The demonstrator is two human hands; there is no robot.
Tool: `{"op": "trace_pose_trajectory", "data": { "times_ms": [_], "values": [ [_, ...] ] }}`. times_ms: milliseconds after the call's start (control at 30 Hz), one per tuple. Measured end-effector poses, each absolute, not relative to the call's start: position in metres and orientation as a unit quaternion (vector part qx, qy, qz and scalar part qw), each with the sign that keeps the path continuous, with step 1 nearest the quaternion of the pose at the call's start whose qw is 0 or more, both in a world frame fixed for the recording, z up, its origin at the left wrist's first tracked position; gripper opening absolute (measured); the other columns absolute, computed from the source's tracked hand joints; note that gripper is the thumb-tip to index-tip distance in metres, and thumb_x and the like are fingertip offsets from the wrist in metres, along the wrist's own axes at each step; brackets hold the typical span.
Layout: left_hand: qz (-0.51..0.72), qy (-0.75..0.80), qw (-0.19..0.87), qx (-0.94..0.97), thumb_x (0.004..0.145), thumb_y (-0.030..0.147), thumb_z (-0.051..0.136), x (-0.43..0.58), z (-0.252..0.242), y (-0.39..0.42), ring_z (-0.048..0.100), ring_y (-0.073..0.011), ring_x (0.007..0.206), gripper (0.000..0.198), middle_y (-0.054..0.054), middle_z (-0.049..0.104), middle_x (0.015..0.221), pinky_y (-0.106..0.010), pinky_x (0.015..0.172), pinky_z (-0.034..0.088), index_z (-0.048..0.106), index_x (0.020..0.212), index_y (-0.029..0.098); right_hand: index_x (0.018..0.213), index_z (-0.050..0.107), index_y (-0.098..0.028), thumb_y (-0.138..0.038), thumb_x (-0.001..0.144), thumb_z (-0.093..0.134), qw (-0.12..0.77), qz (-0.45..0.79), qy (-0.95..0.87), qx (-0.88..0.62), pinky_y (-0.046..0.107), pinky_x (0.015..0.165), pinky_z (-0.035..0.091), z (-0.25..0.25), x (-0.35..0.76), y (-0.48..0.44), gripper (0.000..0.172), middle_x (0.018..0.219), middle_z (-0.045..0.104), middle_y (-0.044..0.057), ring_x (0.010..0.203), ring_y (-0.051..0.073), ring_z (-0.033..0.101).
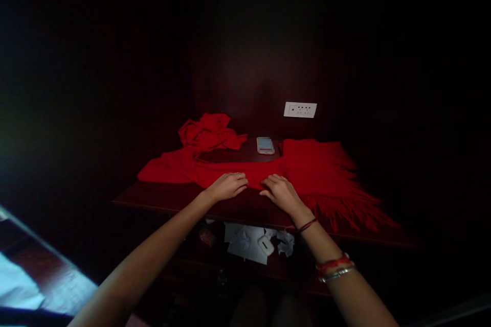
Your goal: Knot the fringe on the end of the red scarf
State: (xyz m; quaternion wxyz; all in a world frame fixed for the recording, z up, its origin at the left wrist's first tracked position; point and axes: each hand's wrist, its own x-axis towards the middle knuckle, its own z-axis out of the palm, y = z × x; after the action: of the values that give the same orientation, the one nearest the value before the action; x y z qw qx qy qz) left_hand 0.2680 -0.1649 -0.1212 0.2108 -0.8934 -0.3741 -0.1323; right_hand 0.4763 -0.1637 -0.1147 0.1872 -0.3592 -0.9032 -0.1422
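A red fringed scarf [318,168] stretches across the dark shelf, its right part laid flat and folded, with tassels hanging toward the front edge. Its narrow middle strip runs left between my hands to a bunched end. My left hand [230,185] is closed on the front edge of the strip, fingers bent and a ring showing; the fingertips are partly hidden. To its right, my right hand [282,192] rests on the scarf near where the cloth widens, thumb apart from the fingers.
A crumpled heap of red cloth [210,133] lies at the back left. Behind the strip is a phone [265,145]; a white socket panel [300,110] is on the wall. Below the shelf [153,196] are papers [245,242] and a white earbud case [265,246].
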Motion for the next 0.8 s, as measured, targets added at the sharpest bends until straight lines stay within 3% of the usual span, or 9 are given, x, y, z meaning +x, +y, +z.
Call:
{"op": "trace_pose_trajectory", "data": {
  "times_ms": [167,367,800],
  "values": [
    [-0.131,-0.373,0.218,-0.892,0.085,0.026,0.033,0.267,-0.121,-0.165,0.05,-0.0127,0.074,0.022,-0.003,0.053,0.081,-0.021,0.066,0.038,0.053,0.083,0.017,0.079,0.056,-0.016,-0.017,0.08,0.044,0.163,-0.171,-0.906,-0.352,0.025,0.067,0.032,-0.115,0.473,-0.164,0.012,0.078,0.056,0.004,0.075,0.015,0.048],
    [-0.123,-0.362,0.214,-0.899,0.086,0.031,0.033,0.268,-0.122,-0.165,0.051,-0.012,0.076,0.023,-0.001,0.053,0.083,-0.02,0.068,0.038,0.052,0.085,0.019,0.081,0.055,-0.016,-0.022,0.08,0.045,0.169,-0.162,-0.907,-0.349,0.025,0.069,0.032,-0.116,0.471,-0.165,0.012,0.081,0.056,0.003,0.077,0.015,0.048],
    [-0.12,-0.357,0.227,-0.898,0.084,0.023,0.037,0.273,-0.119,-0.166,0.05,-0.0123,0.074,0.016,-0.002,0.053,0.081,-0.021,0.065,0.038,0.052,0.081,0.018,0.08,0.055,-0.017,-0.022,0.08,0.045,0.185,-0.172,-0.908,-0.335,0.025,0.069,0.033,-0.119,0.463,-0.165,0.012,0.079,0.055,0.003,0.076,0.014,0.047]
  ]
}}
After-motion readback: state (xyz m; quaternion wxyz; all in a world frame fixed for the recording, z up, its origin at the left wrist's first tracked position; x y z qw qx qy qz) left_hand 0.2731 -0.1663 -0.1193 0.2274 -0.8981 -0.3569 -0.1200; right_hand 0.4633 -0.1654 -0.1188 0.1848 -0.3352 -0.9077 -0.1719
